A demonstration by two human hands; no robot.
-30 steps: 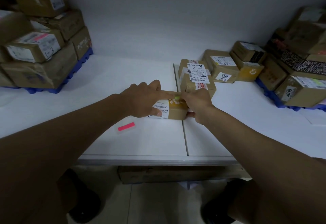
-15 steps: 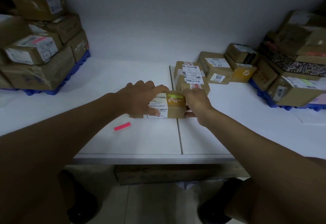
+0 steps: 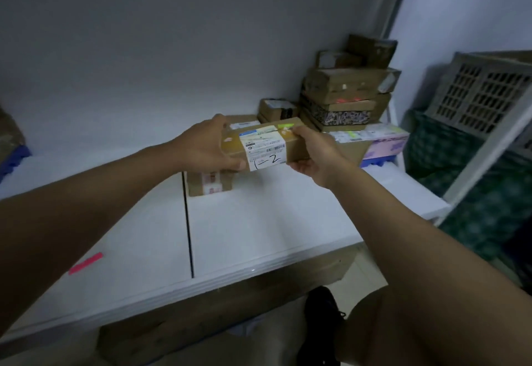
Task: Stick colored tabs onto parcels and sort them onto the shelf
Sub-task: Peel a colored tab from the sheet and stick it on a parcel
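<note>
While lifted clear of the worktop [image 3: 259, 236] at frame centre, parcel [image 3: 264, 146] marked "1-2": green tab [image 3: 285, 127] already stuck on; shelving pending. Left hand [image 3: 207, 146] and right hand [image 3: 316, 149] grasp its ends. Pink tab [image 3: 85, 263], lower left, unused; other parcels untabbed, judging by view.

We see two bare forearms with no sleeves reaching the wrists, and no watch, rings or gloves on our left hand [image 3: 205, 146] or right hand [image 3: 318, 152]. Below the table edge, a bare leg ends in a black lace-up shoe [image 3: 322, 325].
</note>
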